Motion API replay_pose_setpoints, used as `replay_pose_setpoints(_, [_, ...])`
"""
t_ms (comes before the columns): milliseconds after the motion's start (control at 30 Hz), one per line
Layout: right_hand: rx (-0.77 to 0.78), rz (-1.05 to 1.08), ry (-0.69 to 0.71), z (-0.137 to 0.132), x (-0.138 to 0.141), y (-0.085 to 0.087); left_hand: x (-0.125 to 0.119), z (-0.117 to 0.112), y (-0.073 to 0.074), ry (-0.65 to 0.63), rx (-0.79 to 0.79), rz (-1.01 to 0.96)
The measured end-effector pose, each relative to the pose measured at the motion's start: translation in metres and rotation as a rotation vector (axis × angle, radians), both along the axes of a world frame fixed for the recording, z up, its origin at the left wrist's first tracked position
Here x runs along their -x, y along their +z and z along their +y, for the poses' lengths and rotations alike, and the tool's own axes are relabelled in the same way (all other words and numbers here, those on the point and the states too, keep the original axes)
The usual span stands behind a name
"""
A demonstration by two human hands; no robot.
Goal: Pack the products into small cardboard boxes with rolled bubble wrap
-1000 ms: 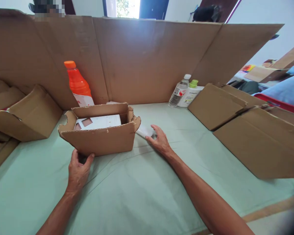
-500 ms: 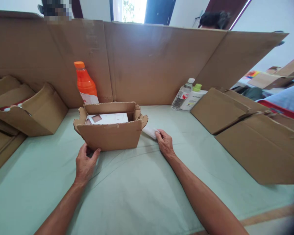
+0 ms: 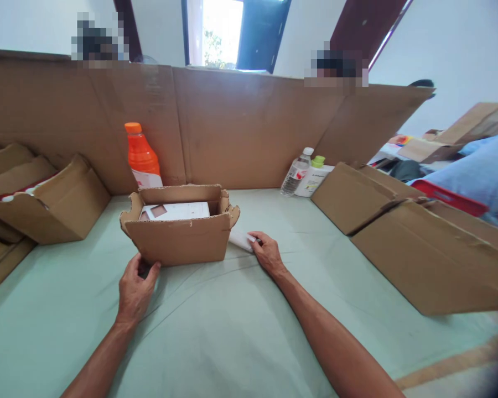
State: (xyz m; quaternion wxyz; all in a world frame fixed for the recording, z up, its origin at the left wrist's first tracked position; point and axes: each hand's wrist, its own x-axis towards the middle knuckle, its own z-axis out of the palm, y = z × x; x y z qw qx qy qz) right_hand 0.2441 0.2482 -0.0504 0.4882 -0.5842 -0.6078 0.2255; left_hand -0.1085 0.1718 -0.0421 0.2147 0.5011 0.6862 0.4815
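A small open cardboard box [image 3: 182, 240] stands on the pale green cloth in front of me, with ragged flaps at its ends. Inside it lies a white carton [image 3: 182, 211] with brown squares printed on it. My left hand [image 3: 135, 287] is at the box's lower left corner, thumb in front and fingers curled round the side, partly hidden. To the right of the box, my right hand [image 3: 268, 254] pinches the near end of a white, thin, soft-looking piece [image 3: 241, 240]. The piece's far end passes behind the box, and its exact kind is unclear.
A tall cardboard screen [image 3: 249, 127] closes off the back. Before it stand an orange bottle [image 3: 142, 157], a clear water bottle [image 3: 296, 174] and a white bottle with a green cap [image 3: 314, 179]. Cardboard boxes flank both sides [image 3: 70, 207]. Two people's heads show beyond the screen.
The view has tilted up and turned slightly right, so everything sits lower and further left. Both hands keep nearly the same places beside the box; the right still pinches the white piece.
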Motion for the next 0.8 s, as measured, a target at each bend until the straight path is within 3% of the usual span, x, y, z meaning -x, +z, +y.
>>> replay_pose_setpoints(167, [-0.015, 0.128, -0.032, -0.012, -0.005, 0.021, 0.002, -0.006, -0.003, 0.041, -0.087, -0.026])
replay_pose_setpoints(333, [-0.05, 0.254, -0.057, -0.049, -0.015, 0.056, -0.006, -0.034, 0.016, 0.055, -0.289, 0.162])
replay_pose_setpoints(567, [-0.097, 0.415, 0.025, -0.104, -0.011, 0.102, -0.065, -0.068, 0.056, -0.319, -0.436, 0.225])
replay_pose_setpoints(800, [-0.203, 0.42, 0.2, -0.148, -0.001, 0.144, -0.117, -0.06, 0.081, -0.606, -0.325, 0.081])
